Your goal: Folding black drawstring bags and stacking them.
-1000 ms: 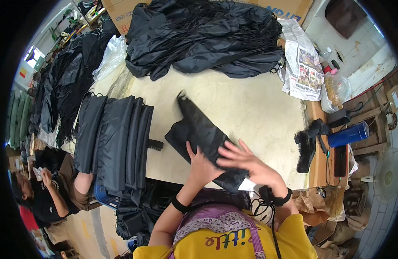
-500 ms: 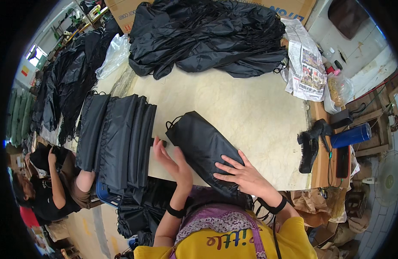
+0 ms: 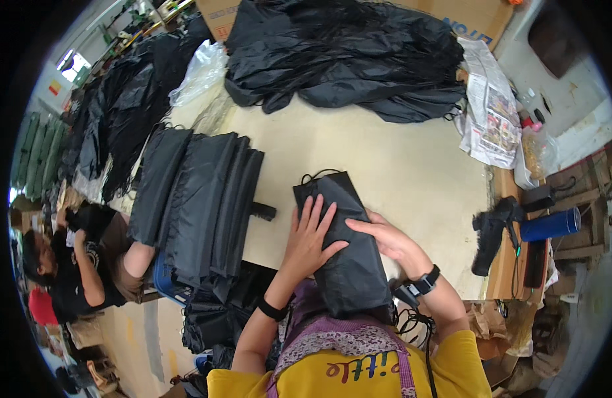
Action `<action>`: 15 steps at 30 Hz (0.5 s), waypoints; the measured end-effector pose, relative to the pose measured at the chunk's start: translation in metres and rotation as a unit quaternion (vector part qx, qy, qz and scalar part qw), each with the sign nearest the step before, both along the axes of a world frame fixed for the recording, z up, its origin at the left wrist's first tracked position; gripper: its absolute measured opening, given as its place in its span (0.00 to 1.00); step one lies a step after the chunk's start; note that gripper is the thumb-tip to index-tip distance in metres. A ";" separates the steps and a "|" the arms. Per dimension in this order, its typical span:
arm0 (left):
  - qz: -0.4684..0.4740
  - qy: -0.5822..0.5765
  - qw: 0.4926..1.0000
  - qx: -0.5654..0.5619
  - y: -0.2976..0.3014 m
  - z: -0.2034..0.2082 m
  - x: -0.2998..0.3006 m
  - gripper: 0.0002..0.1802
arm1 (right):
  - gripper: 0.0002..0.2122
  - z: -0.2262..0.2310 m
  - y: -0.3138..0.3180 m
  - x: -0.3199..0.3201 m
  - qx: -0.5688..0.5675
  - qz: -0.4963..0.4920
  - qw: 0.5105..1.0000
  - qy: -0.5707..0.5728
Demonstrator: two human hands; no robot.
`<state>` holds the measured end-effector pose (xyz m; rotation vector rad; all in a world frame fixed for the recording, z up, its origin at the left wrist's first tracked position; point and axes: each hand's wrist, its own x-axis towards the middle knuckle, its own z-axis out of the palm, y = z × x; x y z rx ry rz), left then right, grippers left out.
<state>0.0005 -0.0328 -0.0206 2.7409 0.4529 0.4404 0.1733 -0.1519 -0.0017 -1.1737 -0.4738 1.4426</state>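
A folded black drawstring bag (image 3: 351,275) lies lengthwise in front of me, its cords looped at the far end and its near end by my apron. My left hand (image 3: 310,232) rests flat on the bag's left side, fingers spread. At the right edge, my right hand (image 3: 392,242) grips the bag, thumb on top and the other fingers partly hidden under or behind it. To the left stands a row of similar folded black bags (image 3: 203,199). A short black object (image 3: 264,211) sticks out beside that row.
A heap of loose black bags (image 3: 346,63) covers the table's far side. Newspaper (image 3: 489,119) lies at the far right. A black brush-like object (image 3: 488,242) and a blue bottle (image 3: 551,225) are near the right edge. A person (image 3: 80,265) sits at the left.
My left hand has come down from the air onto the bag. My right hand has shifted from lying on top to gripping its right edge. The bag has turned more upright in view.
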 end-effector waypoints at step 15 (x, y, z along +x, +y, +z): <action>0.280 -0.204 0.823 -0.451 0.067 0.158 -0.200 0.38 | 0.19 0.113 0.170 -0.125 0.187 -0.022 0.968 0.165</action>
